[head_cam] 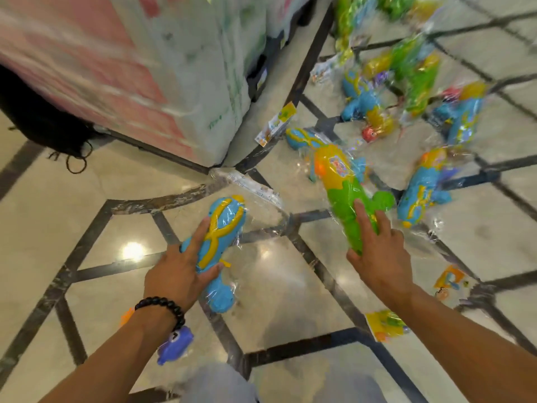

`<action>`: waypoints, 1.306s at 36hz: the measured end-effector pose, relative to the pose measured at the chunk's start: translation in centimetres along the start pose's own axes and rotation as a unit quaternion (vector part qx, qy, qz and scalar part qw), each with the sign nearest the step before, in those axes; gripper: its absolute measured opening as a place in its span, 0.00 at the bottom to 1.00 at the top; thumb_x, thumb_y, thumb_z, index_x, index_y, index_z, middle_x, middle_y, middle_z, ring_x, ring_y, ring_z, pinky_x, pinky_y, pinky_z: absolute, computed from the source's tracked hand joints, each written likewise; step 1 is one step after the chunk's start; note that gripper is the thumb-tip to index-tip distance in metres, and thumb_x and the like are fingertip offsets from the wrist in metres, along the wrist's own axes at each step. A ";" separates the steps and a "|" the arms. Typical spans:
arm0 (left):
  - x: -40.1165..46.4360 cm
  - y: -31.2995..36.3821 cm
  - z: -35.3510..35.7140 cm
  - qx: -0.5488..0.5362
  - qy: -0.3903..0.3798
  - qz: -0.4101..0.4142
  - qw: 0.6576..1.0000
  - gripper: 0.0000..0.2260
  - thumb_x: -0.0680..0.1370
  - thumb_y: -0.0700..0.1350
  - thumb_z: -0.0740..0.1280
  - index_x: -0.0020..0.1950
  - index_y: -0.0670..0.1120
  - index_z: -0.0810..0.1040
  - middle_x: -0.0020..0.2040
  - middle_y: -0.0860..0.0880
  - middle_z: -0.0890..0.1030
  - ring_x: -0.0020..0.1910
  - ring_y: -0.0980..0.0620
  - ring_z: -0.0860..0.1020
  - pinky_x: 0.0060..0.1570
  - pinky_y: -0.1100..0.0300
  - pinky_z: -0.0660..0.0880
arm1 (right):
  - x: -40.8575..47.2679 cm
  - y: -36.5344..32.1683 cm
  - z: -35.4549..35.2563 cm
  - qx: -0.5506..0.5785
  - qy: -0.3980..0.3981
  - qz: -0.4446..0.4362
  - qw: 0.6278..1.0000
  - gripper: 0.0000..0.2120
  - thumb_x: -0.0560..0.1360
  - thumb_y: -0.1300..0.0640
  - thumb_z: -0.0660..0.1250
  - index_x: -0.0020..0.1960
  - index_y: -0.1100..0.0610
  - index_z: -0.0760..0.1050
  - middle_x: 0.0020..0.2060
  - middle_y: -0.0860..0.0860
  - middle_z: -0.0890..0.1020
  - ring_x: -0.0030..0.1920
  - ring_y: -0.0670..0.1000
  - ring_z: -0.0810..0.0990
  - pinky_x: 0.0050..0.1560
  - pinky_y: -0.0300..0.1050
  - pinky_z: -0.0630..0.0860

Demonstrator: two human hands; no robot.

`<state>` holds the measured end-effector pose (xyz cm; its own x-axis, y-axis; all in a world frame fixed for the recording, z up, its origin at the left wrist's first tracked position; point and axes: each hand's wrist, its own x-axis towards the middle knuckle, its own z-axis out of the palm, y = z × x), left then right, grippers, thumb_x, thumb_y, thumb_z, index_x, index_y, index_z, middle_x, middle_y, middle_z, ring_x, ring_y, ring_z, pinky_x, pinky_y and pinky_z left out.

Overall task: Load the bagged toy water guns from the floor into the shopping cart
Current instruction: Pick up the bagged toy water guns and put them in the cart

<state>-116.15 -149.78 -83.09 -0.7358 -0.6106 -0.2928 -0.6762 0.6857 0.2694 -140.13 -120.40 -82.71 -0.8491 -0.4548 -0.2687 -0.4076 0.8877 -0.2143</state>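
Note:
My left hand (181, 271), with a black bead bracelet at the wrist, grips a blue and yellow bagged water gun (216, 245) around its middle, above the floor. My right hand (377, 251) holds a green, yellow and orange bagged water gun (343, 187) by its lower end. Several more bagged water guns lie on the tiled floor at the right, among them a blue one (421, 196) beside my right hand and a green one (418, 82) farther back. No shopping cart is in view. The picture is blurred by motion.
A tall stack of wrapped white and pink packages (162, 77) stands at the upper left. A purple toy (174, 344) lies under my left forearm. A yellow card (383, 324) and another printed card (449, 282) lie on the floor at the lower right.

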 end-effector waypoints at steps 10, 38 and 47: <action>-6.8 15.4 -22.7 0.032 -0.012 0.086 0.996 0.44 0.73 0.71 0.67 0.77 0.74 0.36 0.50 0.48 0.69 0.44 0.45 0.77 0.40 0.51 0.79 | -11.0 2.3 -27.1 0.001 0.014 0.058 0.998 0.53 0.74 0.51 0.74 0.82 0.35 0.38 0.80 0.56 0.56 0.65 0.67 0.70 0.49 0.61 0.79; -13.9 47.1 -56.7 0.067 0.033 0.312 0.947 0.44 0.73 0.71 0.66 0.75 0.76 0.36 0.47 0.47 0.69 0.38 0.47 0.75 0.41 0.50 0.80 | -33.6 13.8 -69.3 0.021 0.179 0.231 0.956 0.57 0.74 0.49 0.76 0.79 0.31 0.32 0.81 0.55 0.56 0.72 0.66 0.66 0.58 0.63 0.78; -11.9 58.9 -56.5 0.083 0.046 0.344 0.934 0.44 0.73 0.71 0.66 0.77 0.74 0.36 0.51 0.42 0.70 0.41 0.39 0.77 0.45 0.45 0.79 | -33.0 22.5 -73.4 0.017 0.177 0.276 0.944 0.57 0.72 0.46 0.78 0.81 0.33 0.36 0.81 0.57 0.58 0.74 0.69 0.65 0.66 0.66 0.74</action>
<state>-149.30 -124.51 -11.89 -0.9993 -0.0292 -0.0215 -0.0332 0.9757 0.2167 -145.89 -80.09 -9.77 -0.9906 0.1354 -0.0179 0.1365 0.9769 -0.1646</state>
